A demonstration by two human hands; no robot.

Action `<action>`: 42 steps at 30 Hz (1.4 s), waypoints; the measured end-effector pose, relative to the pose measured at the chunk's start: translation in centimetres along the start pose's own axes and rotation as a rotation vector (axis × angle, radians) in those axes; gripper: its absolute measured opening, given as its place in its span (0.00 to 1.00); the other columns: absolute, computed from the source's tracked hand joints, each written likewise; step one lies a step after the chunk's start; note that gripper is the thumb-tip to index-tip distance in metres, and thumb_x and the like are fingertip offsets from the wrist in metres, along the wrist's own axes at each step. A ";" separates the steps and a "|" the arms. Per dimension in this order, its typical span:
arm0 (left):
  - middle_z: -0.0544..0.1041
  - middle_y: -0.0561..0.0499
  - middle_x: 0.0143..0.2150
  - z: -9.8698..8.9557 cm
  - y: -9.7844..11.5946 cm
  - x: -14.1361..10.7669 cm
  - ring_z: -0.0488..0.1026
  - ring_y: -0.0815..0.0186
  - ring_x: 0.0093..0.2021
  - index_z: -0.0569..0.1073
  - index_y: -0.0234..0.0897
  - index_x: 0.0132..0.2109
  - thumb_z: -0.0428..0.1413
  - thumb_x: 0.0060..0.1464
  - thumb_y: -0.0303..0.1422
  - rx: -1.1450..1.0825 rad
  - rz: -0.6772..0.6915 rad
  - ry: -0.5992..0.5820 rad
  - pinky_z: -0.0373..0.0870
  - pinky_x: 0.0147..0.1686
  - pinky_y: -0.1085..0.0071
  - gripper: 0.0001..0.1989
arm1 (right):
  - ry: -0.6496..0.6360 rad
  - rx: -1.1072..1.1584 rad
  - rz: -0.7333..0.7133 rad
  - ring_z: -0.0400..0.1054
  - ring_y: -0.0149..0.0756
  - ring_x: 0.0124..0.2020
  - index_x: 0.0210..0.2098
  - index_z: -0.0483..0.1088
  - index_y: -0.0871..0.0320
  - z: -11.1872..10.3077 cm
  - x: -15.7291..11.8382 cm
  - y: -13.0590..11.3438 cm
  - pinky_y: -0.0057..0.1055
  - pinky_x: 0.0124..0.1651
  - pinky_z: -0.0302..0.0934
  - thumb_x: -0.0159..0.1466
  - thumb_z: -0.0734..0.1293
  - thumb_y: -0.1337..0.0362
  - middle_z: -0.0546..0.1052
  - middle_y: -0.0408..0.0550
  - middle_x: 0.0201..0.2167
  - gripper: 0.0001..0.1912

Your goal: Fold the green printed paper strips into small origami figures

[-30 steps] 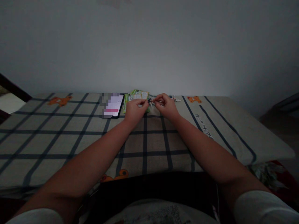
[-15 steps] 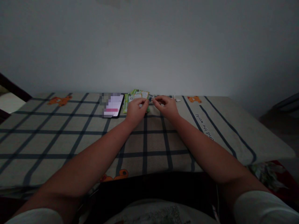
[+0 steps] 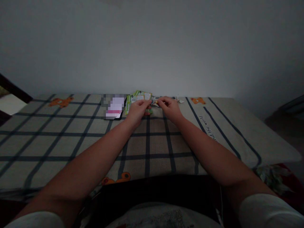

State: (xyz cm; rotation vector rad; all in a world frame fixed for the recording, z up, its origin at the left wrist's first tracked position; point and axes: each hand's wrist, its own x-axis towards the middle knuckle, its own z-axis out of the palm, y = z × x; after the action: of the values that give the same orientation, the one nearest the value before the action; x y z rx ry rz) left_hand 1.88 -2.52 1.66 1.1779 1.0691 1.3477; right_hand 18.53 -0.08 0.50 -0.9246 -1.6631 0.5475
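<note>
Both hands meet over the far side of the cloth-covered table. A small colourful wrapper-like piece [image 3: 155, 102], too small to name surely, shows between the fingertips. My left hand [image 3: 138, 111] is closed in a pinch at its left end, and my right hand [image 3: 170, 107] pinches the right end. Green printed packets [image 3: 128, 103] lie under and behind my left hand, which partly covers them. Close behind my right hand are crumpled whitish scraps [image 3: 180, 101], partly hidden by it.
A phone [image 3: 116, 107] with a lit screen lies left of the packets. The checked tablecloth [image 3: 71, 139] carries orange bear prints and lettering. A plain wall [image 3: 152, 47] rises directly behind the table. Red floral fabric [image 3: 277, 179] shows at lower right.
The fingertips have shifted slightly, and more of the small piece, with an orange spot, shows between them. Lower fingers of my left hand have come into view. Phone and packets stay put.
</note>
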 end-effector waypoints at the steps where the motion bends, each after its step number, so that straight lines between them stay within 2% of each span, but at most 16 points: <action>1: 0.77 0.48 0.34 0.0 0.0 0.0 0.72 0.68 0.33 0.78 0.34 0.35 0.66 0.46 0.41 0.023 0.021 -0.001 0.68 0.24 0.78 0.15 | 0.002 -0.015 -0.028 0.70 0.35 0.34 0.29 0.75 0.57 0.0 -0.1 -0.2 0.33 0.41 0.63 0.61 0.68 0.52 0.78 0.47 0.30 0.14; 3: 0.77 0.49 0.33 -0.1 -0.2 0.1 0.70 0.70 0.30 0.79 0.33 0.35 0.68 0.44 0.43 0.047 0.061 0.000 0.67 0.24 0.78 0.17 | -0.001 -0.013 -0.039 0.70 0.35 0.34 0.29 0.75 0.57 -0.1 -0.1 -0.4 0.34 0.41 0.63 0.61 0.68 0.53 0.78 0.47 0.30 0.14; 6: 0.75 0.51 0.31 -0.2 -0.5 0.6 0.68 0.72 0.28 0.79 0.33 0.35 0.69 0.44 0.42 0.018 0.075 -0.013 0.65 0.24 0.78 0.17 | -0.009 0.127 0.078 0.70 0.35 0.32 0.29 0.75 0.56 -0.1 0.0 -0.4 0.34 0.42 0.64 0.60 0.69 0.53 0.77 0.46 0.28 0.13; 10: 0.73 0.53 0.28 -0.4 -0.2 1.0 0.66 0.75 0.26 0.77 0.33 0.33 0.69 0.45 0.39 -0.107 -0.006 -0.095 0.61 0.22 0.80 0.14 | -0.026 0.491 0.330 0.70 0.32 0.31 0.28 0.73 0.56 -0.1 0.3 -0.1 0.33 0.42 0.66 0.60 0.70 0.54 0.76 0.44 0.27 0.12; 15: 0.70 0.54 0.25 -0.7 0.8 1.0 0.64 0.76 0.24 0.76 0.31 0.31 0.70 0.45 0.34 -0.210 -0.113 -0.206 0.58 0.20 0.81 0.13 | 0.000 0.736 0.438 0.68 0.30 0.29 0.27 0.71 0.57 0.1 0.4 -0.3 0.30 0.38 0.66 0.60 0.69 0.62 0.74 0.43 0.25 0.08; 17: 0.70 0.54 0.25 -0.8 0.9 1.1 0.64 0.76 0.24 0.75 0.31 0.30 0.70 0.45 0.34 -0.216 -0.131 -0.224 0.58 0.21 0.80 0.12 | -0.002 0.752 0.474 0.68 0.30 0.29 0.27 0.70 0.57 0.1 0.4 -0.4 0.29 0.37 0.65 0.61 0.69 0.61 0.74 0.44 0.25 0.08; 20: 0.71 0.54 0.25 -1.1 0.5 1.4 0.65 0.76 0.24 0.76 0.31 0.31 0.70 0.44 0.34 -0.224 -0.111 -0.189 0.57 0.21 0.80 0.12 | -0.058 0.714 0.507 0.69 0.31 0.30 0.29 0.72 0.57 0.2 0.3 -0.5 0.30 0.37 0.66 0.61 0.70 0.53 0.76 0.45 0.28 0.13; 24: 0.72 0.53 0.26 -1.3 -0.1 1.6 0.65 0.76 0.24 0.78 0.31 0.33 0.70 0.43 0.34 -0.232 -0.079 -0.142 0.56 0.20 0.82 0.13 | -0.090 0.617 0.456 0.71 0.31 0.33 0.32 0.76 0.56 0.3 0.0 -0.7 0.29 0.38 0.67 0.52 0.76 0.48 0.78 0.44 0.31 0.18; 28: 0.72 0.54 0.26 -1.1 0.0 1.4 0.65 0.77 0.24 0.78 0.31 0.34 0.70 0.46 0.34 -0.247 -0.108 -0.169 0.58 0.20 0.82 0.12 | -0.091 0.651 0.477 0.71 0.31 0.34 0.29 0.77 0.57 0.1 -0.1 -0.8 0.29 0.40 0.67 0.50 0.78 0.52 0.79 0.44 0.30 0.16; 35: 0.74 0.53 0.26 -1.0 0.3 1.6 0.68 0.78 0.23 0.77 0.30 0.33 0.63 0.55 0.26 -0.410 -0.206 -0.223 0.61 0.20 0.84 0.03 | -0.123 0.921 0.667 0.73 0.30 0.35 0.33 0.76 0.56 -0.3 0.3 -0.9 0.29 0.44 0.68 0.62 0.71 0.64 0.80 0.44 0.31 0.03; 42: 0.77 0.51 0.28 -1.0 0.3 1.5 0.71 0.77 0.24 0.78 0.29 0.36 0.60 0.58 0.23 -0.533 -0.281 -0.294 0.66 0.23 0.84 0.02 | -0.107 1.050 0.788 0.73 0.31 0.35 0.34 0.74 0.57 -0.5 0.4 -2.0 0.28 0.43 0.70 0.65 0.64 0.70 0.81 0.45 0.31 0.06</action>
State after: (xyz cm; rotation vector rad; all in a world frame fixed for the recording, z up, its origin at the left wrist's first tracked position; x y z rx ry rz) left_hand 0.82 -1.09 1.98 0.7630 0.5841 1.1014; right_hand 18.33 -1.00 2.41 -0.6916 -0.7885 1.8001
